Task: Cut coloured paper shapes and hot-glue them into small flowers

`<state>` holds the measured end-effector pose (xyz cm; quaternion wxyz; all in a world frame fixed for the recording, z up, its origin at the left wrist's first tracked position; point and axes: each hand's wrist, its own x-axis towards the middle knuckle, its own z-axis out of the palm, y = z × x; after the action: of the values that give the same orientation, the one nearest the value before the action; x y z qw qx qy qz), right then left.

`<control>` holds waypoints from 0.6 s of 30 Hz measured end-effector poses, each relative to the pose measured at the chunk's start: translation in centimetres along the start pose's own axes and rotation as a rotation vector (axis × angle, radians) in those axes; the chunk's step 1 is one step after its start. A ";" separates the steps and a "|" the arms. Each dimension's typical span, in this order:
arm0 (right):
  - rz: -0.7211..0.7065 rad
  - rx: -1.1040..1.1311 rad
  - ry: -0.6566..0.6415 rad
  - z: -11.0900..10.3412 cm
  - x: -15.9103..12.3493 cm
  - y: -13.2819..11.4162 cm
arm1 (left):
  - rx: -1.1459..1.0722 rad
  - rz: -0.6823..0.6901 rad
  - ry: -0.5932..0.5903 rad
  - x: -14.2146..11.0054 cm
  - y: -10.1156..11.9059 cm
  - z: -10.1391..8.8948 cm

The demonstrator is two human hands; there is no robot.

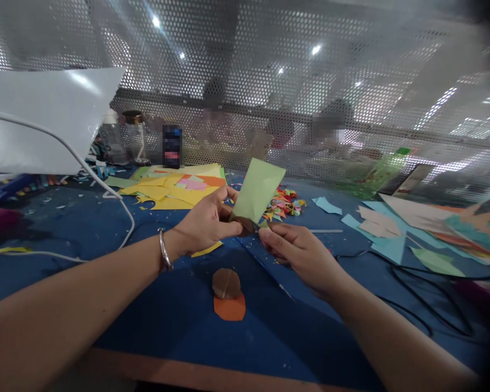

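Observation:
A sheet of light green paper (259, 190) stands tilted above the table, pinched near its lower edge by my left hand (204, 220). Against that edge, the same fingers hold a brown round paper piece (243, 224). My right hand (296, 247) is closed at the sheet's lower right corner, where a small green bit shows by the fingertips; what else it grips, perhaps a thin tool, is hidden. Below my hands, a brown paper disc (226, 283) lies partly over an orange paper disc (230, 309) on the blue table (179, 310).
Yellow paper sheets (163, 190) and a heap of colourful scraps (288, 202) lie behind my hands. Blue and pale paper pieces (386, 226) and a black cable (428, 294) are at right. A white cable (124, 204) runs at left. Bottles and a phone (172, 147) stand near the perforated screen.

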<state>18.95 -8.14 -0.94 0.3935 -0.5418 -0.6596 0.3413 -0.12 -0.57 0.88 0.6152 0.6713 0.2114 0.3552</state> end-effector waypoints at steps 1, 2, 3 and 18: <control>-0.001 -0.018 0.002 0.0 0.0 0.0 | 0.015 0.000 -0.004 0.0 0.0 0.0; -0.002 -0.035 0.003 0.0 0.0 0.0 | 0.031 0.003 -0.010 -0.1 0.0 0.0; -0.005 -0.050 0.000 0.0 0.0 0.0 | 0.048 0.009 -0.017 -0.1 0.0 0.0; -0.027 -0.132 -0.040 -0.1 -0.2 -0.3 | 0.184 0.010 -0.101 -0.5 0.4 -0.2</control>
<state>18.91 -8.37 -0.65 0.3484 -0.5508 -0.6956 0.3024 -0.63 -0.88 1.20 0.5592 0.7430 0.2086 0.3030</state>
